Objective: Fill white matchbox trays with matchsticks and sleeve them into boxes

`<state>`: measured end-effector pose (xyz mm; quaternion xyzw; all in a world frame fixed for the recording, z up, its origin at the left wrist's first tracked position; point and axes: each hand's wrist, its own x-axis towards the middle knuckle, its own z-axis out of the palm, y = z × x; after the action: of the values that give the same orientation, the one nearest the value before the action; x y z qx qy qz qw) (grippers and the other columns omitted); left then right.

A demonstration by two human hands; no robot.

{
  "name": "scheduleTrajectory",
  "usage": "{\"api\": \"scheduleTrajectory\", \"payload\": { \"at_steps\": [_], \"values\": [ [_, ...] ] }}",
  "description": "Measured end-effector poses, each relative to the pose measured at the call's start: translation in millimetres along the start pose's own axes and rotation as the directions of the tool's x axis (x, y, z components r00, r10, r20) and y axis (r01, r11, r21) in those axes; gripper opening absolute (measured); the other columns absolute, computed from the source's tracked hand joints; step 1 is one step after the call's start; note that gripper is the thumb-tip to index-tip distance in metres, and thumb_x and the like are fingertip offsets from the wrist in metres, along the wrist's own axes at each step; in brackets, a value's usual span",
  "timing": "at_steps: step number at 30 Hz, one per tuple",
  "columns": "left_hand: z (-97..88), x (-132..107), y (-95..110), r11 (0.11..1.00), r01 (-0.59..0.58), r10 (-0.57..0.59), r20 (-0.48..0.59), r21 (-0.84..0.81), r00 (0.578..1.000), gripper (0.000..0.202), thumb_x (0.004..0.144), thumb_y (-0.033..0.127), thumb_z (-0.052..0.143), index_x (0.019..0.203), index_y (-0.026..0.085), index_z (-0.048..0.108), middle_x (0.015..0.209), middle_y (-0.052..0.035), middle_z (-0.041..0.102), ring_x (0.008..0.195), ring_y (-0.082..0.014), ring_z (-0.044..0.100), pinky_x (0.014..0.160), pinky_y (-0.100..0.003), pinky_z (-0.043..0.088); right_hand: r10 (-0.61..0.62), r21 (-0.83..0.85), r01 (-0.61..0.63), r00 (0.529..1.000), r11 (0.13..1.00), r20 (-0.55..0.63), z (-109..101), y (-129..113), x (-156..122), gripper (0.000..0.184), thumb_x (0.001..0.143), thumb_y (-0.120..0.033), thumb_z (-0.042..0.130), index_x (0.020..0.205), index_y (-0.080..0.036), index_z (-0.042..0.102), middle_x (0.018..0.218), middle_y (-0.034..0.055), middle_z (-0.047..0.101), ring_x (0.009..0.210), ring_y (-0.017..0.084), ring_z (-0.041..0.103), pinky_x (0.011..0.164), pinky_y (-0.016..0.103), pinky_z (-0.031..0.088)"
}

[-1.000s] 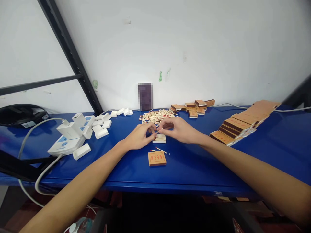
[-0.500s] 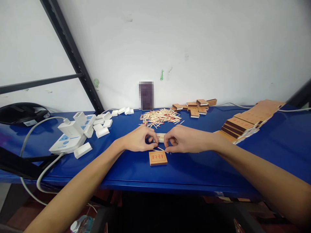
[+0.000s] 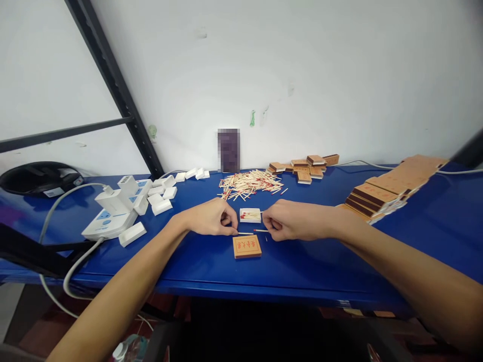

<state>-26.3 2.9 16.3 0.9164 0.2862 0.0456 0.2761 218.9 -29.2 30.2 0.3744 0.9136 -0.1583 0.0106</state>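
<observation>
My left hand (image 3: 212, 218) rests curled on the blue table (image 3: 302, 266), its fingertips pinching one end of a loose matchstick (image 3: 245, 233). My right hand (image 3: 290, 220) is curled too and pinches a second matchstick (image 3: 260, 231) by its end. Between and just behind the hands lies an open white matchbox tray (image 3: 250, 215) holding matches. An orange matchbox sleeve (image 3: 247, 246) lies flat in front of the hands.
A heap of loose matches (image 3: 251, 182) lies behind the tray, with orange matchboxes (image 3: 304, 168) beyond and a long row of them (image 3: 388, 188) at right. White trays (image 3: 162, 193) and a white power strip (image 3: 109, 213) with cable sit left. A black shelf post (image 3: 113, 88) slants at the back.
Both hands have come down from above the white tray to the table in front of it, each now pinching a loose matchstick. The tray is now uncovered.
</observation>
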Motion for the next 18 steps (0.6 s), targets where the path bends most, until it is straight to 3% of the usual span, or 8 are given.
{"api": "scheduleTrajectory", "payload": {
  "at_steps": [5, 8, 12, 15, 18],
  "values": [
    [-4.9, -2.9, 0.7, 0.998, 0.012, -0.015, -0.050, -0.056, 0.999, 0.025, 0.082, 0.038, 0.064, 0.081, 0.014, 0.071, 0.063, 0.0011, 0.054, 0.055, -0.0088, 0.039, 0.052, -0.023, 0.033, -0.023, 0.031, 0.032, 0.965, 0.999, -0.263, 1.6, 11.3, 10.5, 0.008, 0.080, -0.019, 0.055, 0.074, -0.017, 0.060, 0.063, -0.0011, 0.058, 0.056, 0.011, 0.045, 0.057, 0.025, 0.030],
    [-4.5, 1.6, 1.8, 0.999, -0.009, 0.002, -0.187, -0.034, 0.982, 0.025, 0.084, 0.038, 0.062, 0.083, 0.015, 0.072, 0.065, 0.0007, 0.055, 0.057, -0.0097, 0.041, 0.054, -0.024, 0.034, -0.038, 0.029, 0.050, 0.943, 0.998, -0.331, 6.4, 21.5, 16.8, 0.013, 0.086, -0.022, 0.051, 0.077, -0.017, 0.059, 0.064, -0.0004, 0.057, 0.056, 0.011, 0.044, 0.057, 0.025, 0.030],
    [3.4, 13.7, -2.9, 0.996, -0.018, 0.045, -0.336, 0.083, 0.941, 0.022, 0.084, 0.035, 0.061, 0.079, 0.015, 0.070, 0.066, 0.0012, 0.055, 0.059, -0.0098, 0.044, 0.057, -0.024, 0.035, -0.041, 0.054, 0.077, 0.875, 0.996, -0.483, 4.7, 29.7, 16.2, 0.013, 0.089, -0.020, 0.044, 0.086, -0.017, 0.057, 0.073, 0.0016, 0.060, 0.063, 0.012, 0.047, 0.061, 0.026, 0.034],
    [8.1, 18.2, -7.1, 0.987, -0.013, 0.075, -0.385, 0.159, 0.920, 0.021, 0.084, 0.036, 0.062, 0.085, 0.016, 0.068, 0.068, 0.0018, 0.054, 0.061, -0.0104, 0.046, 0.061, -0.025, 0.037, -0.062, 0.081, 0.112, 0.884, 0.990, -0.464, 1.6, 31.0, 13.7, 0.013, 0.086, -0.018, 0.047, 0.094, -0.017, 0.057, 0.085, 0.0038, 0.063, 0.072, 0.014, 0.053, 0.065, 0.026, 0.037],
    [8.8, 16.7, -8.0, 0.979, -0.002, 0.090, -0.428, 0.202, 0.899, 0.029, 0.085, 0.040, 0.061, 0.102, 0.017, 0.065, 0.085, -0.0017, 0.060, 0.072, -0.0138, 0.053, 0.068, -0.028, 0.042, -0.049, 0.062, 0.079, 0.919, 0.995, -0.392, 1.4, 30.5, 12.6, 0.010, 0.081, -0.021, 0.056, 0.091, -0.018, 0.058, 0.081, 0.0032, 0.063, 0.069, 0.014, 0.053, 0.062, 0.026, 0.037]
  ]
}}
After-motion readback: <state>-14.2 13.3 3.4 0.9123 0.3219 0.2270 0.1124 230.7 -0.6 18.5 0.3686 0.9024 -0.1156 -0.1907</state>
